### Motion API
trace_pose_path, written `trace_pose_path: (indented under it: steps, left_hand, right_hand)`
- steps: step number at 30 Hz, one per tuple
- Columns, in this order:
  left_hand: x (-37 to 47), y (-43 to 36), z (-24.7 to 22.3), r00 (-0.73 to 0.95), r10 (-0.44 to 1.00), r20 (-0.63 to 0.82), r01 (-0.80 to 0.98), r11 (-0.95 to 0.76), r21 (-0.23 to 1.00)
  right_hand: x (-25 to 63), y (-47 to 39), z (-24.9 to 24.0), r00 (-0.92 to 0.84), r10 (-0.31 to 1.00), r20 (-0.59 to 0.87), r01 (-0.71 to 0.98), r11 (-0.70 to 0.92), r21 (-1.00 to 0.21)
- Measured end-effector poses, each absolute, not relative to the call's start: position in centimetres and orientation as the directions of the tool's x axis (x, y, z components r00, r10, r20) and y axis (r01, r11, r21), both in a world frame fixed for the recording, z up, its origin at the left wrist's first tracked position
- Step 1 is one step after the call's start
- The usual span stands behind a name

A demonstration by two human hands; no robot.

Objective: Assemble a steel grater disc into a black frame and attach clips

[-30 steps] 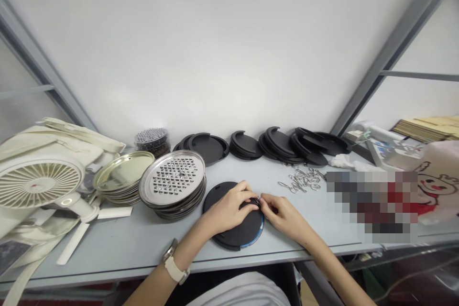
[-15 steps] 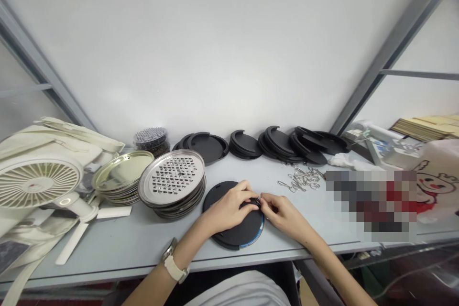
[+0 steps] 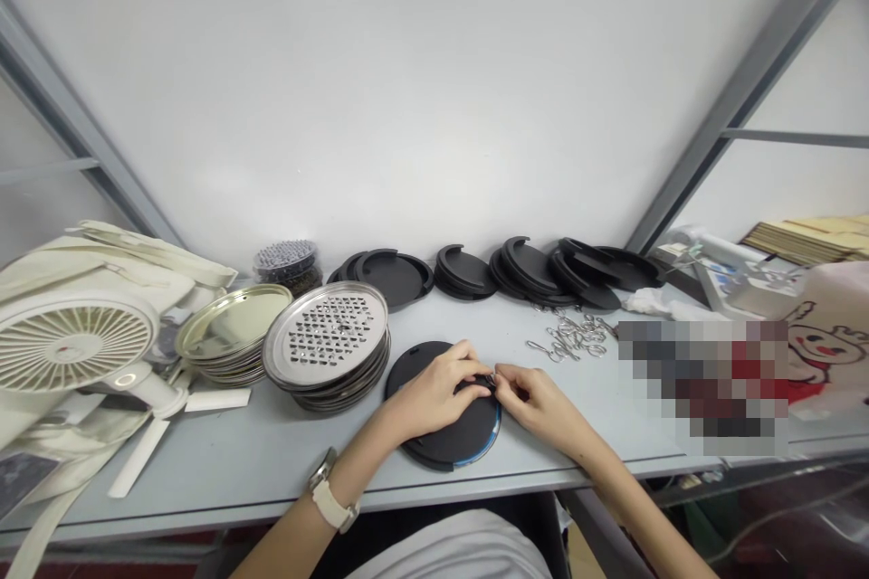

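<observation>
A black round disc (image 3: pixel 452 445) lies flat on the table in front of me, with a thin blue strip along its lower right edge. My left hand (image 3: pixel 438 391) rests across its top, thumb and fingers pinched at the right edge on a small dark piece (image 3: pixel 484 380) whose kind I cannot make out. Against that same spot, the fingertips of my right hand (image 3: pixel 533 398) are pinched together, touching or nearly touching the left fingers. What the right fingertips hold is mostly hidden; a small glint shows between the hands.
Perforated metal grater discs (image 3: pixel 332 335) are stacked to the left, beside gold-rimmed round plates (image 3: pixel 234 321) and a white fan (image 3: pixel 74 348). Black round trays (image 3: pixel 395 279) line the wall. Loose metal clips (image 3: pixel 577 336) lie right of centre. A printed bag (image 3: pixel 832 335) stands far right.
Both hands stay at the disc's right edge, with only a slight shift of the right fingertips. The disc and the things around it have not visibly moved.
</observation>
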State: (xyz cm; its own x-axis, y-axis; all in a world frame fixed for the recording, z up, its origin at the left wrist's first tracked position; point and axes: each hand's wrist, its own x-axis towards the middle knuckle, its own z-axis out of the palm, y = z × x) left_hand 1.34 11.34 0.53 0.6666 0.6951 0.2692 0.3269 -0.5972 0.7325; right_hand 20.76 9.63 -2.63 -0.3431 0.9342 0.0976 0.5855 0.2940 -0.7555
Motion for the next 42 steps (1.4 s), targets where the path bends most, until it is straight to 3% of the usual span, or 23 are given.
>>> trace_pose_path:
  steps: [4,15,42]
  left_hand:
    - [1.25,11.38,0.64,0.663,0.691,0.288,0.343,-0.623,0.704]
    - [1.30,11.41,0.16,0.598,0.759,0.257,0.333,-0.527,0.782]
    - [1.12,11.32,0.31,0.660,0.709,0.248,0.316,-0.562,0.765]
  right_hand:
    - [20.95,9.52,-2.56,-0.345,0.933,0.103,0.553,0.290,-0.781]
    - [20.39,9.50,-2.39,-0.367,0.917,0.159,0.578,0.359,-0.733]
    - [20.69,9.54,-2.70,-0.359,0.923,0.135,0.575,0.333,-0.747]
